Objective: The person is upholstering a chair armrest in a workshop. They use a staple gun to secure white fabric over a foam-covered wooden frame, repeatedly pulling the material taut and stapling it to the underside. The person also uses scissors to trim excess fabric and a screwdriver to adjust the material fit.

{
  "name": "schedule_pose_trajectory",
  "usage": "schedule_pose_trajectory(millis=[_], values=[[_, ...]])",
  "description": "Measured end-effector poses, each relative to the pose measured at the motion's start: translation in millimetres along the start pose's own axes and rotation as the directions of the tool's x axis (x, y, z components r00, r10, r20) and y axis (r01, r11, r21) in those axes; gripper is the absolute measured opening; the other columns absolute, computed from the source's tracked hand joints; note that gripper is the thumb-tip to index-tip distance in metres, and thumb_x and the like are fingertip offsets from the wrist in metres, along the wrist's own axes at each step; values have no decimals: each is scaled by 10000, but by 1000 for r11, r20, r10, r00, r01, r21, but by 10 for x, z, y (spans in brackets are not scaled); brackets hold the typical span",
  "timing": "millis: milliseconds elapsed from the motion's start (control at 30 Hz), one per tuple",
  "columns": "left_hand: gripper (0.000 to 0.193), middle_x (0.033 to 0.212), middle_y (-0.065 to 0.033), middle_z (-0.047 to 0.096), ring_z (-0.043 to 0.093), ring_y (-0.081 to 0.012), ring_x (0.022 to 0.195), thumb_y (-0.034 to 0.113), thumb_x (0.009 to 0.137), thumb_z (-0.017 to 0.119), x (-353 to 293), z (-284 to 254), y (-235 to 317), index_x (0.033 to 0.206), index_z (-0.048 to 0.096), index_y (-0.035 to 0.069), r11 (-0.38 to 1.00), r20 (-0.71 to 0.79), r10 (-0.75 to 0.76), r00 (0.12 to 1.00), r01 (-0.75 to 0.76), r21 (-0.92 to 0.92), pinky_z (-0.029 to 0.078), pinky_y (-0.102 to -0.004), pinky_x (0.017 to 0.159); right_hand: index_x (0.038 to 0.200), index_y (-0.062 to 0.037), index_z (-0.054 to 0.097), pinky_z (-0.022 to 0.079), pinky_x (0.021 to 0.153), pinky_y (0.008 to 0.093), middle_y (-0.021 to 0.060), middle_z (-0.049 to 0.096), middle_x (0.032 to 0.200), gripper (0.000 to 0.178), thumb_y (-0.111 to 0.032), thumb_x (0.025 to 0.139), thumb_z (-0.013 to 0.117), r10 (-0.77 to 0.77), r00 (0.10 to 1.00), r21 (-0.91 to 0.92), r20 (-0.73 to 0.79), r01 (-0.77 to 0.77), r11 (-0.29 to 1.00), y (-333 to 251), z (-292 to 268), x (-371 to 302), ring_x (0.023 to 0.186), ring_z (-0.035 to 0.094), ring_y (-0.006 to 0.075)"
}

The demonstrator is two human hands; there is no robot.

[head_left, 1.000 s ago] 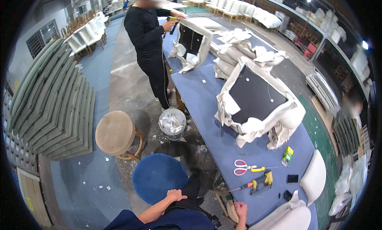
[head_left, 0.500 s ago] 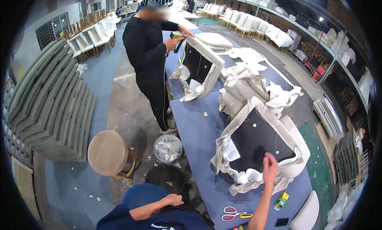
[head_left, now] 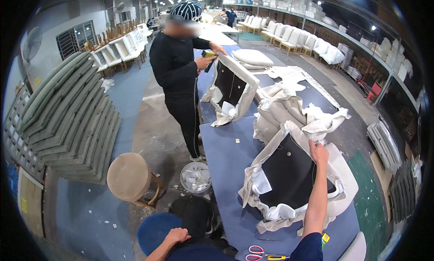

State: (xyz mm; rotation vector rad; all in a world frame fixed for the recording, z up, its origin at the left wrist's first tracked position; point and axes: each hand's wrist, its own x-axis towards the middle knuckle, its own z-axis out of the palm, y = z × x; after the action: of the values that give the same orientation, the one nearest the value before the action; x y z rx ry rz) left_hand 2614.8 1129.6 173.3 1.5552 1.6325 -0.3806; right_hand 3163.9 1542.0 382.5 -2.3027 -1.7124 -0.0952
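Note:
In front of me on the blue-topped table lies a beige upholstered chair part (head_left: 289, 175), its black backing up and its loose fabric edge (head_left: 253, 157) gathered around it. My right hand (head_left: 318, 151) reaches across to the far right edge, fingers closed on the fabric there. White padding (head_left: 280, 211) shows along the near edge, and a white tag (head_left: 260, 182) lies at the left. My left hand (head_left: 178, 235) is curled into a fist near my lap, with nothing seen in it. Red-handled scissors (head_left: 256, 253) and a yellow-handled tool (head_left: 276, 257) lie at the table's near edge.
A co-worker (head_left: 178, 75) across the table holds a yellow tool (head_left: 208, 55) against another upholstered part (head_left: 233, 89). A bucket of scraps (head_left: 195, 177) and a round stool (head_left: 129, 177) stand left of the table. Folded beige covers (head_left: 282, 114) lie beyond my piece.
My right hand has moved from over the black backing's near right part to the far right fabric edge. My view has tilted up and shifted left. The left hand stays near my lap.

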Motion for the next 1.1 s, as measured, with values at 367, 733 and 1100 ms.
schedule_pose_trajectory(millis=[367, 733, 1100], values=[[755, 1286, -202, 552, 557, -344, 1230, 364, 874, 784, -222, -2148, 1775, 1449, 425, 32, 738, -822, 319, 472, -668, -97, 441, -413, 1051, 1048, -60, 685, 479, 725, 500, 159, 668, 882, 530, -562, 903, 596, -369, 884, 119, -287, 415, 902, -650, -763, -1635, 836, 654, 399], [687, 1058, -191, 710, 705, -390, 1006, 261, 698, 919, 153, -1965, 2197, 1212, 511, 61, 485, -818, 384, 429, -847, -217, 546, -435, 839, 896, -23, 663, 462, 723, 461, 176, 660, 822, 518, -498, 964, 467, -407, 709, 200, -577, 605, 771, -565, -731, -2356, 762, 629, 394], [657, 951, -185, 715, 710, -397, 874, 329, 725, 897, -295, -2596, 3156, 1198, 535, 52, 562, -755, 597, 271, -813, 152, 565, -453, 734, 1023, 16, 689, 499, 844, 434, 176, 705, 992, 406, -329, 1009, 475, -3, 881, 605, -474, 328, 726, -89, 18, -2186, 881, 653, 350]])
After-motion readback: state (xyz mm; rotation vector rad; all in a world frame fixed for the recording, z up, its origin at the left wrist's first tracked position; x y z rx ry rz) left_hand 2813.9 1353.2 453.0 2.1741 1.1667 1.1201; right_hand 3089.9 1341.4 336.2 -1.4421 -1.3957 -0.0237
